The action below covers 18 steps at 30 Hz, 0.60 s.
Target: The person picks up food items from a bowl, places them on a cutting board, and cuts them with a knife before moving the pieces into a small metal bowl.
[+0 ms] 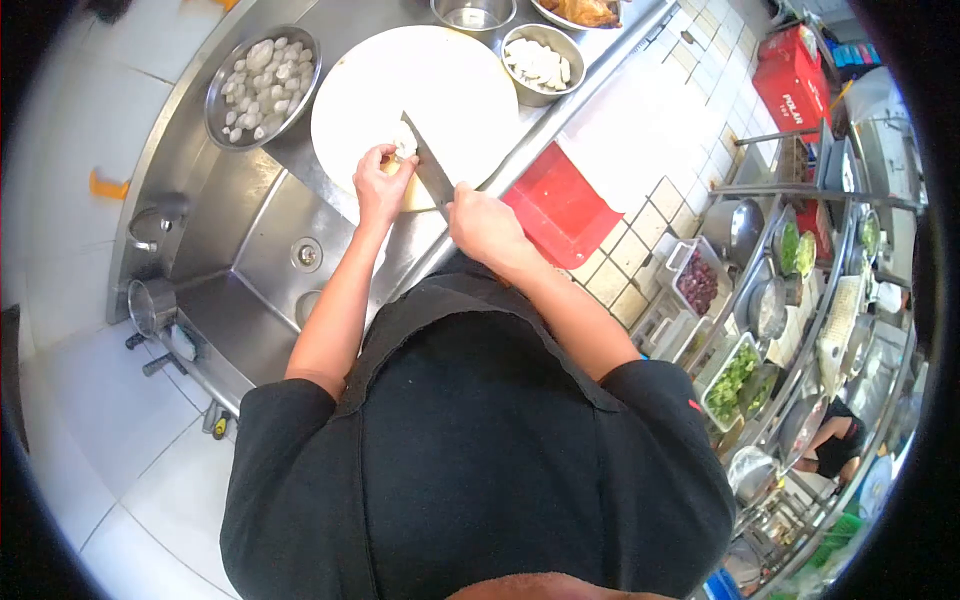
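On a round white cutting board (440,75), my left hand (382,185) pinches a small white piece of food (404,140) at the board's near side. My right hand (485,228) is closed round the handle of a knife (432,172). The blade points up and left over the board, its edge beside the white piece and close to my left fingertips. A metal bowl of whitish rounded pieces (262,88) stands left of the board. Another metal bowl with pale cut pieces (538,62) is at its right.
A steel sink (300,225) lies left of my forearms. Beyond the counter edge on the right are a red bin (565,205) and racks with trays of greens (735,380). A co-worker (835,440) is at the far right. An empty metal bowl (473,14) stands behind the board.
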{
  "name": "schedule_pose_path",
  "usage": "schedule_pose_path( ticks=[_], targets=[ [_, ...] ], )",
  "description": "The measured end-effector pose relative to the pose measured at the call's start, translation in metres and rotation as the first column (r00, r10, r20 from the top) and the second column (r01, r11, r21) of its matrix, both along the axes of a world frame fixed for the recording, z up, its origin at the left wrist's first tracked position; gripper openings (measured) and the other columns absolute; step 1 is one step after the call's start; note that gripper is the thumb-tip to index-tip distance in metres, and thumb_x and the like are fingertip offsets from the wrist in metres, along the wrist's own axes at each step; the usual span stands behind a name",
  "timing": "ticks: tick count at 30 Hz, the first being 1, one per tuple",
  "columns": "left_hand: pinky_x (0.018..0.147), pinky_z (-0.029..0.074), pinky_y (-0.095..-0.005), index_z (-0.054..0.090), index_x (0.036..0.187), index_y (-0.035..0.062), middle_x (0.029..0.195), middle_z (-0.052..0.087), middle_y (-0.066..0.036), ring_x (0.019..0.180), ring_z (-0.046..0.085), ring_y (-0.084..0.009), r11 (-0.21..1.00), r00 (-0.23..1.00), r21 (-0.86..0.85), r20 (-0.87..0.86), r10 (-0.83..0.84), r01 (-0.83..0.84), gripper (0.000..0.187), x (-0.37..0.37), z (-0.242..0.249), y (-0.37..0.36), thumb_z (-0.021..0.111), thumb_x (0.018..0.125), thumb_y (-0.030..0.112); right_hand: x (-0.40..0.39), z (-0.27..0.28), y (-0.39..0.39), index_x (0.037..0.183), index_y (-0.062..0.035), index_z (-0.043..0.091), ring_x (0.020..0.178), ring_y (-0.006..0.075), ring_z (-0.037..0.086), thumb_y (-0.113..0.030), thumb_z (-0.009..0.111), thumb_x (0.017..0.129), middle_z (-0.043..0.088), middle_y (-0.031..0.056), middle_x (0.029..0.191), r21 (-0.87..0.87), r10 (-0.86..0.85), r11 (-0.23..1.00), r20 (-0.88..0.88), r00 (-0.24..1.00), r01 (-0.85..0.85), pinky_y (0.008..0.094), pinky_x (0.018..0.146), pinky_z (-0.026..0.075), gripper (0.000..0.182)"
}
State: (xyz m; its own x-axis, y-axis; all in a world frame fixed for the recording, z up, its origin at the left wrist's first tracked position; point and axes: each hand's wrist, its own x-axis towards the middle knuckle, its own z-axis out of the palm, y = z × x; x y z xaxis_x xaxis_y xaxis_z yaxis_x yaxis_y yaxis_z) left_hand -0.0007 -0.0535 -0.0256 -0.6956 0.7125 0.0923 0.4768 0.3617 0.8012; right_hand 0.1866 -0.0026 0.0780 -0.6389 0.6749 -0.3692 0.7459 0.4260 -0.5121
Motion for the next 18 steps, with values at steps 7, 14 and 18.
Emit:
schedule_pose_path(
  ticks=[7,14,18],
  targets=[
    [0.090,0.050,-0.0439,0.067,0.104,0.0060,0.104,0.071,-0.011,0.102,0.066,-0.0300,0.984,0.947,0.073,-0.289,-0.138,0.165,0.045,0.009,0.000,0.013,0.088,0.071,0.028,0.035,0.019,0.034,0.104,0.0045,0.060,0.092,0.0494,0.068,-0.028,0.052,0.100,0.069,0.0319,0.092,0.089,-0.146,0.985,0.013,0.989,0.144,0.0580,0.084,0.052,0.033],
    [0.100,0.050,-0.0426,0.074,0.118,0.0069,0.125,0.068,-0.018,0.116,0.062,-0.0342,0.949,0.928,0.068,-0.241,-0.282,0.307,0.053,-0.006,-0.014,0.012,0.088,0.071,0.028,0.027,-0.011,0.035,0.102,0.0016,0.056,0.083,0.0480,0.069,-0.025,0.057,0.098,0.069,0.0296,0.083,0.172,-0.073,0.983,0.030,0.997,0.067,0.0592,0.076,0.054,0.027],
    [0.103,0.049,-0.0424,0.075,0.118,0.0088,0.128,0.066,-0.019,0.117,0.061,-0.0355,0.946,0.935,0.062,-0.184,-0.304,0.319,0.052,-0.002,-0.011,0.011,0.088,0.071,0.028,0.029,-0.007,0.027,0.104,0.0022,0.055,0.079,0.0481,0.069,-0.022,0.059,0.097,0.069,0.0285,0.078,0.186,-0.022,0.982,0.006,1.000,0.021,0.0577,0.074,0.054,0.025]
  ],
)
